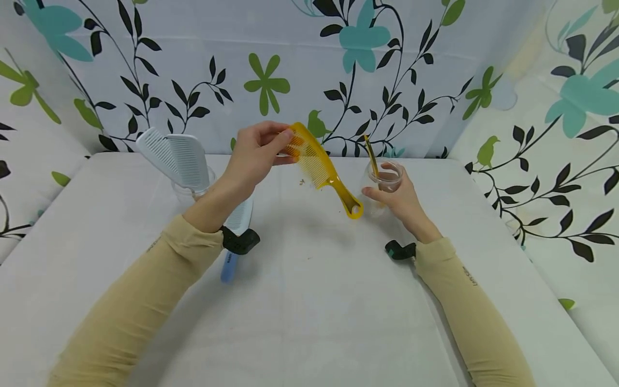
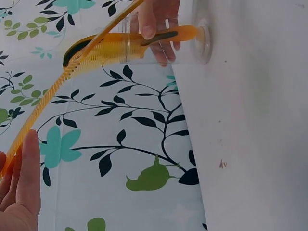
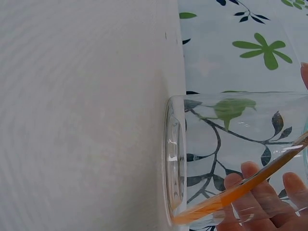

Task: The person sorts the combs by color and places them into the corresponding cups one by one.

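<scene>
My left hand [image 1: 258, 156] pinches a translucent yellow comb [image 1: 333, 177] by its toothed end, above the table; the handle with its hole points down to the right. My right hand [image 1: 406, 201] grips a clear jar [image 1: 390, 183] with the thumb on one side and fingers round the other. A second yellow comb [image 2: 96, 45] stands in that jar, handle down, leaning; its orange handle [image 3: 231, 195] shows through the wall in the right wrist view. In the left wrist view the held comb [image 2: 41, 106] appears nearly edge-on.
Two pale blue combs [image 1: 186, 156] stand in another clear jar [image 1: 181, 193] at the back left, partly behind my left forearm. A blue-handled comb [image 1: 229, 267] lies on the white table [image 1: 309, 317], partly hidden by that arm. Patterned cloth [image 1: 290, 48] hangs behind the table.
</scene>
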Available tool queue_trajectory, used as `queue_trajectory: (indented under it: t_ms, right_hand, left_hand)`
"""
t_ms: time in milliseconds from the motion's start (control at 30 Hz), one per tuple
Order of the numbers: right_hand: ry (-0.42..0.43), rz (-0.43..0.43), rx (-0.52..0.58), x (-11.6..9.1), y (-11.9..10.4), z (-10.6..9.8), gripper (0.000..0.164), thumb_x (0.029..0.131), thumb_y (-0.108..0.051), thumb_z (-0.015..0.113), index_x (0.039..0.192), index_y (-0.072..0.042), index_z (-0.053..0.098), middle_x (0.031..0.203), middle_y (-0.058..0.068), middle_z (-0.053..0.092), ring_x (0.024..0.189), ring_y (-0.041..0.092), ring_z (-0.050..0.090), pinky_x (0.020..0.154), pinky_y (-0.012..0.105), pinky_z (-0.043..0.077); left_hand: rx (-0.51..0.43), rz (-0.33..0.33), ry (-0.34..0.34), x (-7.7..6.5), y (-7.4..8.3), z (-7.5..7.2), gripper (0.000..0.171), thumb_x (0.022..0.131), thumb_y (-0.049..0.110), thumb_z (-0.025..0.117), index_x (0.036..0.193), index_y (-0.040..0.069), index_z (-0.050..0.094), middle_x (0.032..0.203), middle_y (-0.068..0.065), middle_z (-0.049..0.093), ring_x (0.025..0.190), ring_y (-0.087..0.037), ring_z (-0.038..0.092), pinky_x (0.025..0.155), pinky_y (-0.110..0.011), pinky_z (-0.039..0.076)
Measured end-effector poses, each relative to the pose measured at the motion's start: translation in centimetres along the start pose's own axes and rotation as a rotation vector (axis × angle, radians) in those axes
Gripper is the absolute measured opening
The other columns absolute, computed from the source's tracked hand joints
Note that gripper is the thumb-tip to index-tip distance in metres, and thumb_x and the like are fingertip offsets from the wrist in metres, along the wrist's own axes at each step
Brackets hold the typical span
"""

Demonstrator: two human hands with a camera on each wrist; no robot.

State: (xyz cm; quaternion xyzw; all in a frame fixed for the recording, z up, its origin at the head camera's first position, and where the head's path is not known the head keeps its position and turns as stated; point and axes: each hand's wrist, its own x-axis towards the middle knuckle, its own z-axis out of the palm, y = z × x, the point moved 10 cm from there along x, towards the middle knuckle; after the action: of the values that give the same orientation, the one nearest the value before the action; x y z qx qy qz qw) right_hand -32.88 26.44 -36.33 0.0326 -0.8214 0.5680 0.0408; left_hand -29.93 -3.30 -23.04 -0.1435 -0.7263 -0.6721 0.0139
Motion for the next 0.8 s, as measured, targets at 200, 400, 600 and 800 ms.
queue_trajectory:
  t_ms: [200, 400, 600, 800]
  right_hand:
    - [-0.006, -0.004, -0.004, -0.2, -0.1, 0.1, 0.076, 0.088, -0.028, 0.077, 0.148, -0.015, 0.033, 0.147, 0.015, 0.047, 0.136, 0.029, 0.047, 0.118, 0.043, 0.037]
    - [0.008, -0.012, -0.005, 0.0, -0.1, -0.2, 0.081, 0.084, -0.031, 0.081, 0.147, -0.015, 0.034, 0.144, 0.012, 0.048, 0.134, 0.025, 0.047, 0.117, 0.043, 0.039]
    - [0.002, -0.022, 0.008, 0.0, -0.3, -0.1, 0.084, 0.083, -0.033, 0.082, 0.148, -0.014, 0.033, 0.143, 0.012, 0.048, 0.132, 0.024, 0.047, 0.117, 0.043, 0.039]
    - [0.000, -0.015, 0.018, 0.0, -0.4, -0.2, 0.083, 0.083, -0.032, 0.082, 0.148, -0.014, 0.033, 0.143, 0.012, 0.048, 0.132, 0.024, 0.047, 0.117, 0.043, 0.038]
  left_hand:
    - [-0.097, -0.003, 0.075, 0.3, 0.3, -0.6, 0.030, 0.103, 0.016, 0.056, 0.129, 0.001, 0.058, 0.124, -0.016, 0.063, 0.107, -0.027, 0.066, 0.085, -0.028, 0.061]
    - [-0.136, 0.007, 0.120, 0.5, 0.8, -1.1, 0.032, 0.102, 0.018, 0.057, 0.129, 0.001, 0.057, 0.125, -0.015, 0.062, 0.107, -0.027, 0.065, 0.086, -0.026, 0.060]
    - [-0.201, 0.009, 0.139, 0.7, 1.2, -0.9, 0.030, 0.102, 0.016, 0.057, 0.128, 0.001, 0.056, 0.124, -0.015, 0.062, 0.103, -0.027, 0.066, 0.084, -0.025, 0.060]
    - [-0.235, 0.007, 0.154, 1.0, 1.6, -0.4, 0.029, 0.102, 0.015, 0.056, 0.127, 0.001, 0.056, 0.123, -0.015, 0.061, 0.105, -0.027, 0.066, 0.084, -0.026, 0.060]
